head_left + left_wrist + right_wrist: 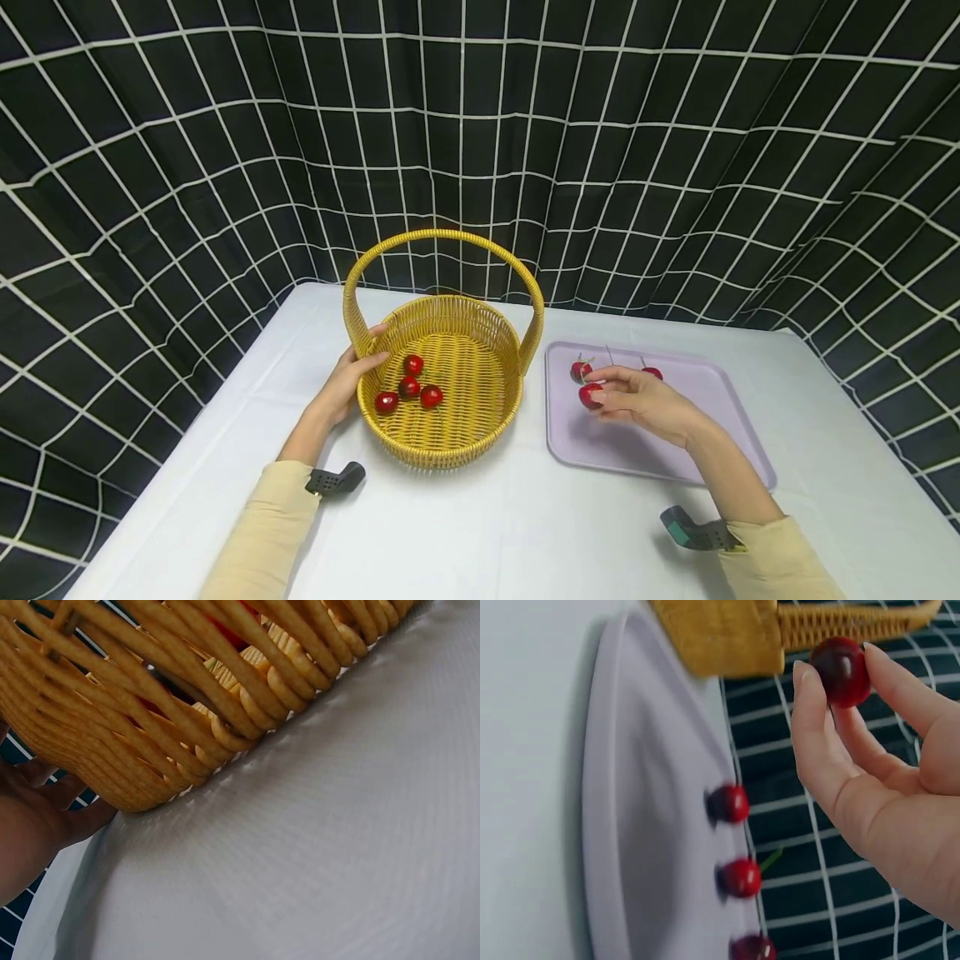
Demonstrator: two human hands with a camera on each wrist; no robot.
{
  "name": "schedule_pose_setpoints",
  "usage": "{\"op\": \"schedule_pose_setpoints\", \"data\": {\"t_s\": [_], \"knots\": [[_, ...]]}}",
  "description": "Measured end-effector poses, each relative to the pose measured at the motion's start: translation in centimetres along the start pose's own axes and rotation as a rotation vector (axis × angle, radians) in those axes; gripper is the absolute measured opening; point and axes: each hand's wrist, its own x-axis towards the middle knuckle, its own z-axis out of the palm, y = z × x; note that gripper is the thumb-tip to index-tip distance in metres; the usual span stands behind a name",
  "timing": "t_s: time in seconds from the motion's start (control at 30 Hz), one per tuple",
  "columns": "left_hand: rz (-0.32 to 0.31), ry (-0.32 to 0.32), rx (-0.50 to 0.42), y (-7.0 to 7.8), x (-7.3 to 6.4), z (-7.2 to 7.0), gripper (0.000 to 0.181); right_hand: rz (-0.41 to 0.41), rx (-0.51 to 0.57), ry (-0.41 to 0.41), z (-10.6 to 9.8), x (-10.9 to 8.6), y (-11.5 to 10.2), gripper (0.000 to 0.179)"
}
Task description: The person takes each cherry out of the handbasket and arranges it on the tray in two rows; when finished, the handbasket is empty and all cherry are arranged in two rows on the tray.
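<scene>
A yellow woven basket (442, 456) with a tall arched handle stands on the table, left of the middle. My left hand (341, 385) grips its left side at the foot of the handle, the thumb over the rim; in the left wrist view its fingers lie against the outer wall. Several red cherries (409, 387) lie in the left part of the basket. Over the lilac tray (600, 454), my right hand (648, 406) pinches a cherry (841, 671) between thumb and fingertips. Three more cherries (740, 878) show on the tray in the right wrist view; my hand partly hides them in the head view.
A white cloth (480, 533) covers the table. Behind and at both sides hangs a black curtain (480, 142) with a white grid. The tray lies right of the basket, with a narrow strip of cloth between them. Each wrist carries a dark camera mount (697, 533).
</scene>
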Motion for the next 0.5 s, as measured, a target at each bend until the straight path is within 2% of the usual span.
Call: {"op": "schedule_pose_setpoints", "data": {"t_s": [0.33,0.5], "knots": [[0.023,-0.014,-0.013,-0.2,0.2,-0.1,0.058,-0.034,-0.068,0.149,-4.5,-1.8,1.9,0.051],[0.017,-0.009,-0.007,-0.2,0.2,-0.2,0.057,-0.059,-0.058,0.220,-6.2,-2.2,2.5,0.052]]}}
